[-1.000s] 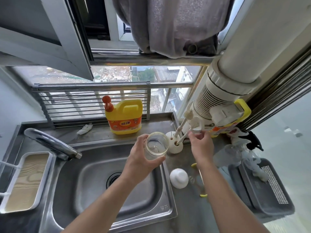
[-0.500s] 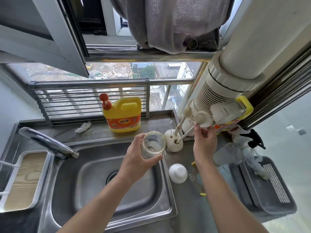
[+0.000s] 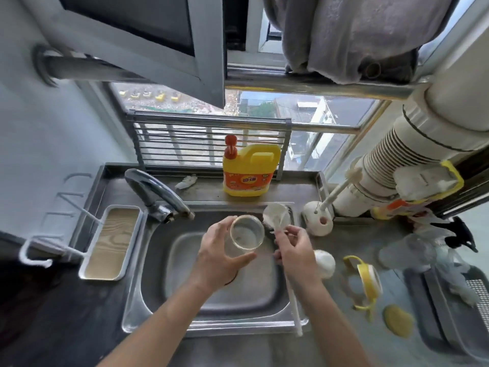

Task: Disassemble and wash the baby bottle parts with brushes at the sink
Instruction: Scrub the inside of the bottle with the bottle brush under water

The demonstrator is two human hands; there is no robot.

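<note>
Clear bottle (image 3: pixel 247 234) beside white brush (image 3: pixel 276 216)

A: Where can a hand pass in the sink (image 3: pixel 251 292)?
B: The front half of the basin is open. At the back, the left hand (image 3: pixel 219 258) with the glass bottle (image 3: pixel 246 233) and the right hand (image 3: pixel 293 252) with the long brush (image 3: pixel 277 217) fill the middle. The tap (image 3: pixel 158 197) hangs over the back left corner.
A: And the worktop (image 3: pixel 238 350) at the right?
B: Crowded. A white cap (image 3: pixel 324 263), a yellow handle ring (image 3: pixel 366 282) and a yellow pad (image 3: pixel 398 321) lie between the sink's right edge and the grey basket (image 3: pixel 449 327). The brush stand (image 3: pixel 317 219) blocks the back right corner. The detergent jug (image 3: pixel 250 170) stands at the back edge.
</note>
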